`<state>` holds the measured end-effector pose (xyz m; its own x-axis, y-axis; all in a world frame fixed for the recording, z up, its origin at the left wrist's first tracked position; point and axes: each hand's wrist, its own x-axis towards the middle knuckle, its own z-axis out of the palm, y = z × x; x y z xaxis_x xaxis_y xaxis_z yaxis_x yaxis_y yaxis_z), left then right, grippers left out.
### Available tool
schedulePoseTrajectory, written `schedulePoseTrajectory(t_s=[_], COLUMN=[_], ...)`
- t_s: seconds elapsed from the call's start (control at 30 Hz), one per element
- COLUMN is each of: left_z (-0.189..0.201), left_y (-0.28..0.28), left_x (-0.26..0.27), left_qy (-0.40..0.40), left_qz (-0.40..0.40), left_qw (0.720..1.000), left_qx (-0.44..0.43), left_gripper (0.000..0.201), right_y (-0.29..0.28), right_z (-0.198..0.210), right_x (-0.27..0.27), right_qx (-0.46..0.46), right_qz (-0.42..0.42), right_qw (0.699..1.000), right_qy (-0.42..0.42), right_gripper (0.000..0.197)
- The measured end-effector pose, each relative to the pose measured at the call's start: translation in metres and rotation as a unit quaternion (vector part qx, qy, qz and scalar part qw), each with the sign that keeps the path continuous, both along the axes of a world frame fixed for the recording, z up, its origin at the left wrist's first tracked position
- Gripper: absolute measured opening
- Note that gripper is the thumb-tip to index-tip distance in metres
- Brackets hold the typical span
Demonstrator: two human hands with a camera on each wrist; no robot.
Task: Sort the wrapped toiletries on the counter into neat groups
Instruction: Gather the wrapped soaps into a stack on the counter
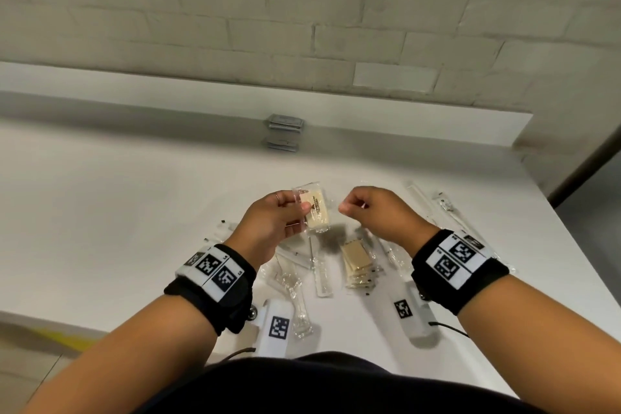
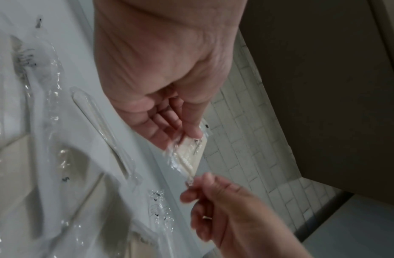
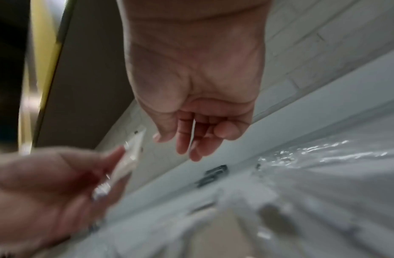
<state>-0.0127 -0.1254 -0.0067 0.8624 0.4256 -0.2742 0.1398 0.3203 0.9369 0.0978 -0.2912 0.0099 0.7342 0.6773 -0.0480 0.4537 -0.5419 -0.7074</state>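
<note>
My left hand (image 1: 297, 213) holds a cream soap bar (image 1: 317, 212) in clear wrap, pinched between thumb and fingers above the white counter (image 1: 134, 212). The left wrist view shows that hand (image 2: 182, 129) on the bar (image 2: 191, 157), its wrapper end pointing at my right hand (image 2: 196, 186). My right hand (image 1: 353, 207) hovers just right of the bar with loosely curled fingers. In the right wrist view the right hand (image 3: 198, 139) holds nothing I can see, a small gap from the soap (image 3: 132, 153).
Below my hands lie a stack of tan flat packets (image 1: 356, 259) and several clear-wrapped slim items (image 1: 295, 279). More long wrapped pieces (image 1: 443, 208) lie at the right near the counter edge. Dark grey packets (image 1: 285, 131) sit stacked by the back wall.
</note>
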Motion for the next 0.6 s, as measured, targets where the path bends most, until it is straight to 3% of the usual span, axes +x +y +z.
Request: schedulePoseTrajectory(t_s=[0.07,0.13,0.23,0.3,0.37,0.43,0.53,0.6], left_z=[0.000,0.003,0.006,0.006,0.010,0.013,0.015,0.015], left_y=[-0.002,-0.005,-0.008,-0.006,-0.005,-0.007,-0.009,-0.010], left_x=[0.001,0.003,0.005,0.008,0.008,0.007,0.010,0.011], left_qy=[-0.016,-0.037,-0.048,-0.030,-0.012,-0.026,-0.084,-0.109], left_qz=[-0.007,-0.017,-0.002,0.012,-0.011,-0.036,-0.013,0.004], left_qw=[1.000,0.999,0.999,0.998,0.995,0.992,0.989,0.988], left_qx=[-0.007,-0.013,-0.023,-0.060,-0.100,-0.122,-0.124,-0.107], left_gripper=[0.012,0.013,0.003,0.029,0.036,0.025,0.028,0.028], right_y=[0.005,0.010,0.014,0.013,0.010,0.008,0.006,0.005], right_z=[0.011,0.015,0.012,0.011,0.010,0.010,0.010,0.014], right_x=[-0.007,-0.011,-0.010,-0.008,-0.008,-0.011,-0.010,-0.013], right_qx=[0.107,0.147,0.206,0.240,0.250,0.251,0.262,0.259], right_qz=[0.000,0.009,-0.025,-0.041,-0.011,0.010,-0.045,-0.071], right_qw=[0.988,0.977,0.973,0.970,0.966,0.966,0.963,0.963], right_qy=[0.113,0.155,0.100,0.000,-0.065,-0.068,-0.053,0.023], right_gripper=[0.014,0.011,0.013,0.021,0.024,0.026,0.027,0.017])
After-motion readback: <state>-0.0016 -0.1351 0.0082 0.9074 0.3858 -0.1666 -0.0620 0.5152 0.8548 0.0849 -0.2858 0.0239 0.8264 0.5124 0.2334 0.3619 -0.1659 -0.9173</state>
